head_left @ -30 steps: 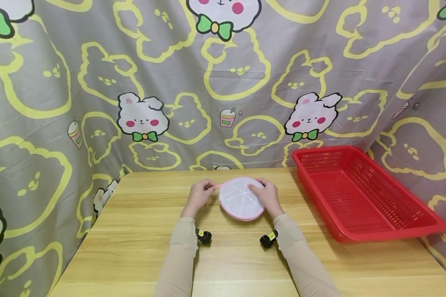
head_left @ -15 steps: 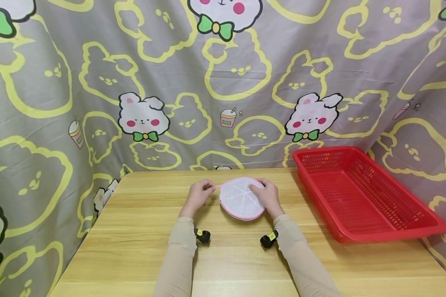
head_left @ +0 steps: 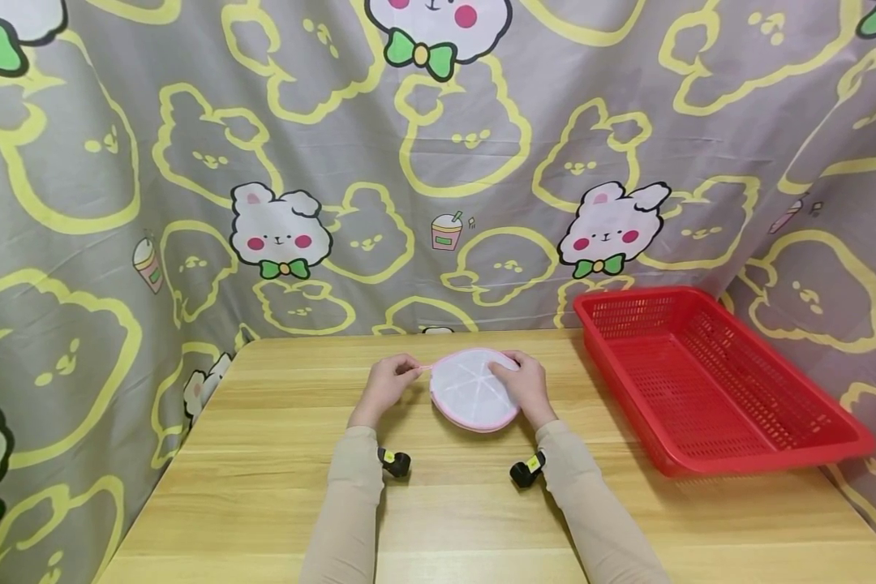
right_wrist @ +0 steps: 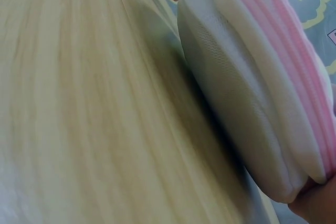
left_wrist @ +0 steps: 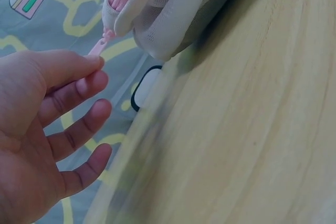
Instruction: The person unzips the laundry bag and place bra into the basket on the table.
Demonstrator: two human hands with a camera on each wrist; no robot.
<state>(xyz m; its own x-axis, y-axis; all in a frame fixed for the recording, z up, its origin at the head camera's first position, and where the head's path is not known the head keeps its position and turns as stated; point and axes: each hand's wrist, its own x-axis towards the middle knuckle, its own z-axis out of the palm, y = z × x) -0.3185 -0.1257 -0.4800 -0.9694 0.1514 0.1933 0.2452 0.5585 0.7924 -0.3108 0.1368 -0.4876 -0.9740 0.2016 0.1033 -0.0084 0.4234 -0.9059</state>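
Note:
A round white mesh laundry bag (head_left: 470, 399) with pink edging is held just above the table in the head view. My right hand (head_left: 530, 388) grips its right side, thumb lying across the pale top and the other fingers mostly hidden behind. At the bag's upper left, my left hand (head_left: 388, 386) pinches the pink zipper pull (left_wrist: 98, 47) between thumb and forefinger; the remaining fingers are spread in the left wrist view. From the right wrist view, the pink zipper (right_wrist: 291, 40) runs along the bag's side, above soft mesh panels.
A red perforated plastic basket (head_left: 631, 414) stands on the right of the wooden table (head_left: 263, 487). Behind and at both sides hangs a grey curtain (head_left: 380, 146) with cartoon rabbits and yellow outlines. Small black cameras are strapped at both wrists.
My left hand has shifted slightly to the left while pinching the zipper pull. The right hand and the bag have barely moved.

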